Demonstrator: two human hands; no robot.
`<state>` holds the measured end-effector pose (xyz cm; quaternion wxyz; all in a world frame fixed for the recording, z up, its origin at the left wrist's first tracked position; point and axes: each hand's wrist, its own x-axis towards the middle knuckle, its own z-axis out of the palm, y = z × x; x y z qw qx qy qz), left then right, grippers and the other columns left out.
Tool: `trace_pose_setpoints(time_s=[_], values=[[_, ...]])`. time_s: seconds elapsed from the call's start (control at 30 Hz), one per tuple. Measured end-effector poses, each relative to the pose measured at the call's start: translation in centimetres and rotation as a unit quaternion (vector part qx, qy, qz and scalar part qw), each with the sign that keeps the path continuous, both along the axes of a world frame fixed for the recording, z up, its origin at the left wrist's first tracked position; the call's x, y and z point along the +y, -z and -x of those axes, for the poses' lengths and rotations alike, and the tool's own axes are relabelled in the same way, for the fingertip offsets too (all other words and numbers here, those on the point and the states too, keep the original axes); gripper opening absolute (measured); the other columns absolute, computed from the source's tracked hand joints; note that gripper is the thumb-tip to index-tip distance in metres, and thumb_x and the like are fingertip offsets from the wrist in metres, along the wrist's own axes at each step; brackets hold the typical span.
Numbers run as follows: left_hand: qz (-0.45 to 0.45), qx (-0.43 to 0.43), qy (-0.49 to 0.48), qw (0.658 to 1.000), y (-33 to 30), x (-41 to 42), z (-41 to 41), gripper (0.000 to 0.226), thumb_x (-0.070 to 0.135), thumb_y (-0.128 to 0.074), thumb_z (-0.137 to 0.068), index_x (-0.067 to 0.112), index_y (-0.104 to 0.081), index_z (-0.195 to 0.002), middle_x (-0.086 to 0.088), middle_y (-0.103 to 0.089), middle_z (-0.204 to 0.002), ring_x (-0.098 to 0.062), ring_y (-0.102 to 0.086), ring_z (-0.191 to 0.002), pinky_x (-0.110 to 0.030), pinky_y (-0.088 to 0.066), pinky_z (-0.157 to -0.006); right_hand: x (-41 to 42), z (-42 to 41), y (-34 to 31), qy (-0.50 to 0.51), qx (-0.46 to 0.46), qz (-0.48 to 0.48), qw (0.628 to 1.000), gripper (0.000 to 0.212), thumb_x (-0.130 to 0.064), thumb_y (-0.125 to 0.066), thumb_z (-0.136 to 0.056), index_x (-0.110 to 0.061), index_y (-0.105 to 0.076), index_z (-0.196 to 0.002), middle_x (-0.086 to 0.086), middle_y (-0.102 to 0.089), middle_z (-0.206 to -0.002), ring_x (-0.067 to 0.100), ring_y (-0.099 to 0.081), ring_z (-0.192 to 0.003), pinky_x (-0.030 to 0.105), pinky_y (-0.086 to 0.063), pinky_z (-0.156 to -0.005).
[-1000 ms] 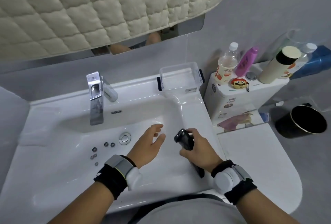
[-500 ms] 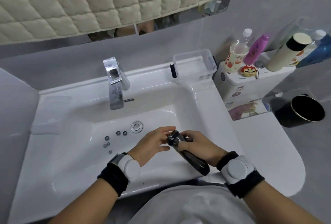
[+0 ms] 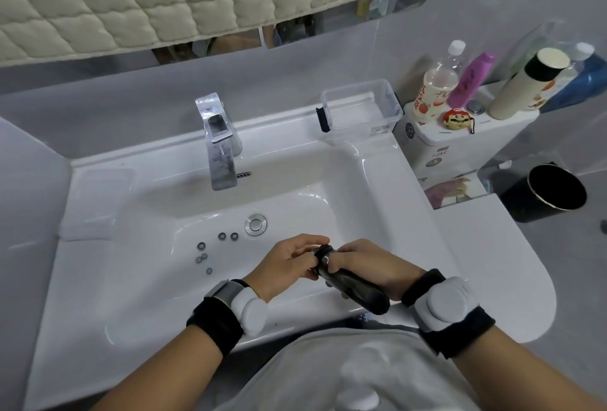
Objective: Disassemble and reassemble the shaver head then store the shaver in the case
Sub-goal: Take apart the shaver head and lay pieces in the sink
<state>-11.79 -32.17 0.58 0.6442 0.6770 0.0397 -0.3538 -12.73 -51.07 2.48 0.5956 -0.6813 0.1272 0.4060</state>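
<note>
While both hands meet over the near side of the white sink (image 3: 138,279), the black shaver (image 3: 353,285) lies slanted between them, head end far-left, butt end near-right.
Right hand (image 3: 364,266): closed around the shaver body, fingers curled over it just below the head.
Left hand (image 3: 289,262): fingertips pinched on the shaver head; what lies under them is hidden.
Small parts (image 3: 213,248): several round rings and toothed pieces, loose on the basin floor, left of the hands, near the drain (image 3: 255,224).
Clear plastic case (image 3: 361,111): open, on the far right sink ledge, well apart from the shaver.
Chrome tap (image 3: 218,144): far centre.
Bottles (image 3: 466,82): on the toilet tank at right.
</note>
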Motion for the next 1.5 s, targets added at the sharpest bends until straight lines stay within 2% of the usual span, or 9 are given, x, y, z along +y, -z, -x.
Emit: trace_pose_setpoints(time_s=[0.17,0.27,0.57,0.7,0.93,1.13,1.3,1.4,1.5], values=[[0.039,0.043,-0.014,0.998,0.0,0.3,-0.3,0.038,-0.003,-0.048,-0.091,0.016,-0.066,-0.119,-0.015,-0.068,-0.117,-0.024,-0.067,-0.093,-0.036,-0.057,-0.085,-0.1,-0.3,-0.5,-0.006,0.007,0.0,1.0,0.032,-0.016,-0.063,-0.081,0.013,-0.068,-0.093,0.021,-0.069,-0.082,0.026,-0.061,-0.061,0.027,-0.051,-0.056],[0.072,0.074,-0.019,0.995,0.2,0.6,-0.6,0.037,-0.003,-0.048,-0.093,0.015,-0.065,-0.121,-0.017,-0.066,-0.114,-0.026,-0.066,-0.091,-0.038,-0.056,-0.087,-0.4,-0.5,-0.7,-0.013,0.018,-0.003,1.0,0.033,-0.016,-0.06,-0.083,0.013,-0.067,-0.097,0.019,-0.071,-0.083,0.026,-0.06,-0.058,0.023,-0.047,-0.05],[0.071,0.077,-0.044,0.994,0.8,0.3,-0.6,0.024,0.013,-0.053,-0.098,0.013,-0.064,-0.119,-0.014,-0.066,-0.116,-0.025,-0.067,-0.091,-0.032,-0.058,-0.078,-1.4,-0.7,-0.6,-0.048,0.038,-0.031,0.998,0.038,-0.024,-0.062,-0.079,0.005,-0.069,-0.102,0.023,-0.073,-0.1,0.027,-0.062,-0.065,0.028,-0.048,-0.054],[0.051,0.071,-0.048,0.995,1.1,0.4,-0.8,0.024,0.011,-0.056,-0.096,0.008,-0.064,-0.119,-0.012,-0.066,-0.109,-0.022,-0.069,-0.083,-0.03,-0.058,-0.073,-2.1,-0.8,-0.5,-0.064,0.039,-0.041,0.996,0.038,-0.025,-0.06,-0.077,0.001,-0.065,-0.104,0.019,-0.071,-0.091,0.027,-0.061,-0.059,0.029,-0.049,-0.053],[0.075,0.132,-0.052,0.987,1.7,0.9,-1.1,0.024,0.018,-0.058,-0.096,0.004,-0.067,-0.114,-0.016,-0.07,-0.104,-0.027,-0.071,-0.086,-0.029,-0.057,-0.071,-3.4,-0.9,0.0,-0.119,0.001,0.013,0.993,0.04,-0.029,-0.069,-0.081,-0.027,-0.062,-0.12,0.011,-0.068,-0.093,0.029,-0.064,-0.061,0.032,-0.055,-0.049],[0.063,0.115,0.006,0.991,1.8,0.3,-0.5,0.027,0.014,-0.056,-0.097,-0.005,-0.063,-0.115,-0.02,-0.069,-0.098,-0.028,-0.068,-0.083,-0.027,-0.055,-0.07,-4.6,-1.1,0.0,-0.199,-0.081,0.029,0.976,0.038,-0.033,-0.077,-0.077,-0.039,-0.065,-0.113,0.004,-0.07,-0.101,0.027,-0.063,-0.058,0.033,-0.052,-0.049],[0.019,0.051,-0.006,0.999,1.7,-0.7,-1.1,0.023,0.009,-0.056,-0.095,-0.009,-0.063,-0.108,-0.023,-0.067,-0.093,-0.029,-0.067,-0.079,-0.028,-0.057,-0.068,-5.1,-0.8,1.1,-0.15,-0.125,0.016,0.981,0.035,-0.031,-0.074,-0.08,-0.039,-0.066,-0.113,-0.003,-0.068,-0.084,0.025,-0.06,-0.057,0.032,-0.049,-0.046],[-0.008,0.031,0.013,0.999,1.5,-0.9,-1.7,0.018,0.008,-0.057,-0.093,-0.005,-0.066,-0.102,-0.018,-0.069,-0.084,-0.025,-0.069,-0.071,-0.028,-0.057,-0.065,-5.0,0.1,1.9,-0.113,-0.131,-0.005,0.985,0.033,-0.029,-0.074,-0.082,-0.038,-0.067,-0.113,0.003,-0.067,-0.086,0.026,-0.057,-0.055,0.032,-0.048,-0.045],[-0.018,0.019,0.072,0.997,1.3,-0.5,-2.0,0.017,0.008,-0.056,-0.093,-0.004,-0.066,-0.099,-0.014,-0.07,-0.079,-0.023,-0.069,-0.068,-0.026,-0.054,-0.059,-5.4,0.3,2.1,-0.14,-0.152,-0.014,0.978,0.037,-0.031,-0.075,-0.084,-0.036,-0.065,-0.12,-0.004,-0.067,-0.086,0.023,-0.057,-0.056,0.035,-0.049,-0.048]])
